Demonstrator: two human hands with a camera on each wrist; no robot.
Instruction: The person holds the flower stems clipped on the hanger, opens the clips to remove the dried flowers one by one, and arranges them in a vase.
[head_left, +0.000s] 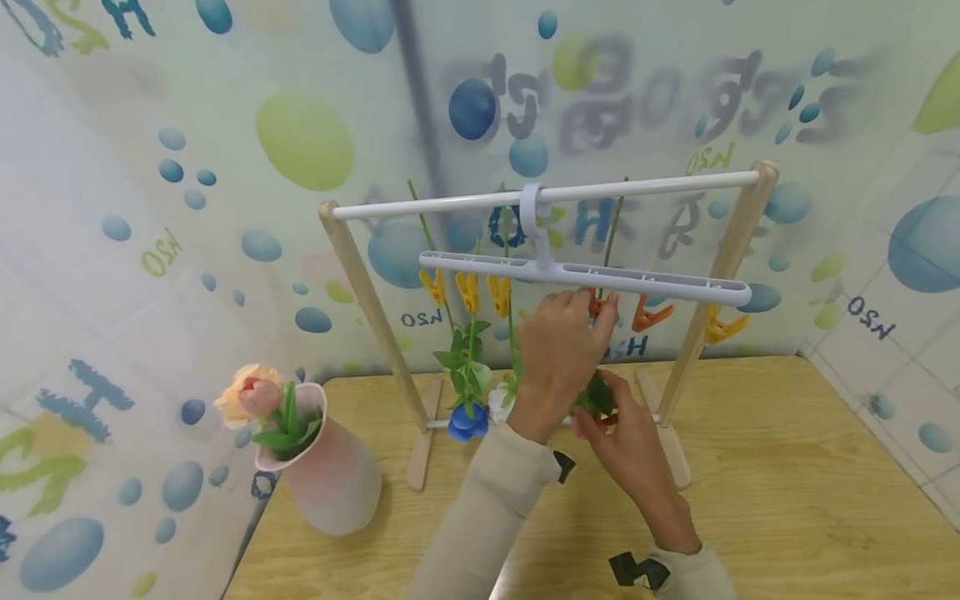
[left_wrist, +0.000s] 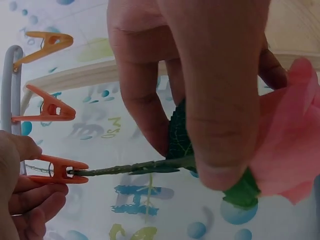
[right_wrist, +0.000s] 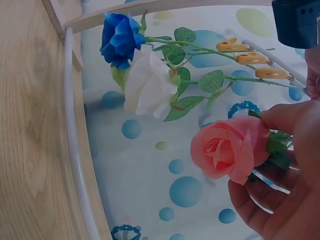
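Right now my right hand (head_left: 630, 442) has its grip closed around the pink rose (right_wrist: 230, 147) just below the bloom, fingers curled on the green leaves under the petals, holding it head down beneath the clip hanger. From the left wrist view its green stem (left_wrist: 125, 169) runs sideways from my fingers to an orange clip (left_wrist: 57, 169), and the stem's tip sits in that clip's mouth. My left hand (head_left: 558, 350) is raised to that same clip, its grip pinched on the clip's tail end just under the white clip hanger (head_left: 585, 277).

Beside this clip hang two more orange clips (left_wrist: 47, 107), both holding nothing. Further left on the hanger, three yellow clips (head_left: 467, 290) each hold a stem; a blue rose (right_wrist: 119, 37) and a white rose (right_wrist: 147, 85) dangle from them upside down, close together, with green leaves between. A yellow clip (head_left: 720, 327) hangs at the hanger's right end.

The hanger hooks over the white bar (head_left: 450, 202) of a wooden rack (head_left: 367, 300), which stands on the wooden surface (head_left: 787, 467). To the left, near the surface's edge, a pink vase (head_left: 330, 475) holds a peach flower (head_left: 247, 393).
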